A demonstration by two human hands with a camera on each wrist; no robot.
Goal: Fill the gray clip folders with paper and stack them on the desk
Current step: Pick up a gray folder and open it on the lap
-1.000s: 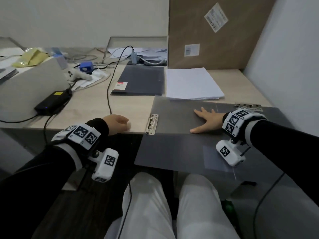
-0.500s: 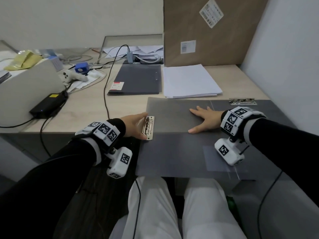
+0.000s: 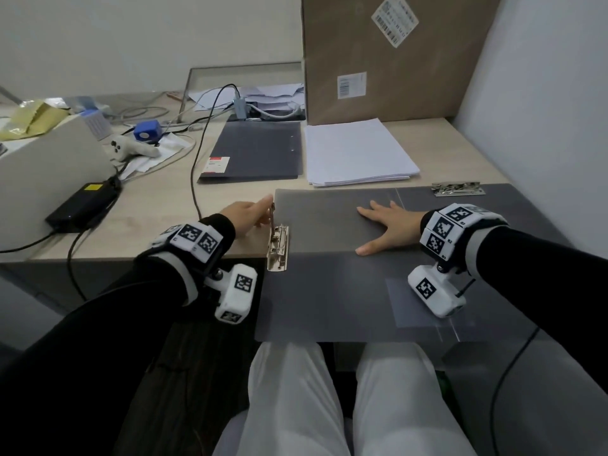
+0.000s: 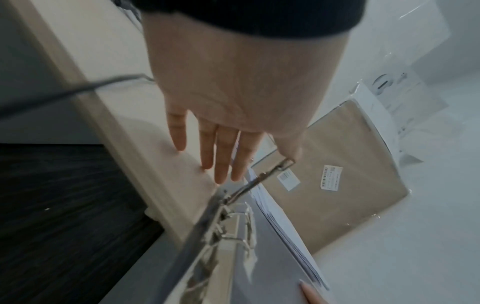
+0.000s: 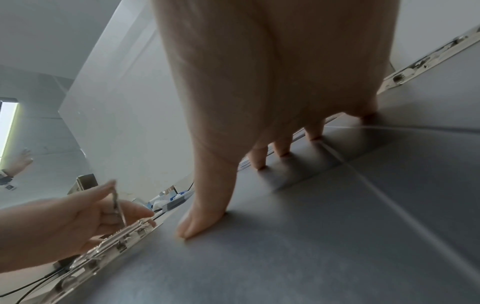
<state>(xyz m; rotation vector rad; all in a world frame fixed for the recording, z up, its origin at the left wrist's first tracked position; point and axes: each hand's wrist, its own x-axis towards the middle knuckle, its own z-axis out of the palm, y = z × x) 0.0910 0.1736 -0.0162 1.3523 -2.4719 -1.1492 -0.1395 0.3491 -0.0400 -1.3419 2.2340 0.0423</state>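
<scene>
Left hand [image 3: 245, 215]: fingers pinch the raised clip lever [image 3: 272, 214], opening it for paper.
Folder [image 3: 329, 274]: open, overhanging the table [image 3: 158, 205] edge.
Right hand [image 3: 388, 225]: fingers spread flat, steadying the folder.
Paper stack [image 3: 357, 153]: behind, ready.

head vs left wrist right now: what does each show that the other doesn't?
Only head: the closed gray folder at the back, the second metal clip far right, the power brick, and the right hand pressed flat on the open folder.

Only left wrist: the thumb-side contact on the raised clip lever.

Both: left hand, open folder's clip, paper stack, cardboard box.
</scene>
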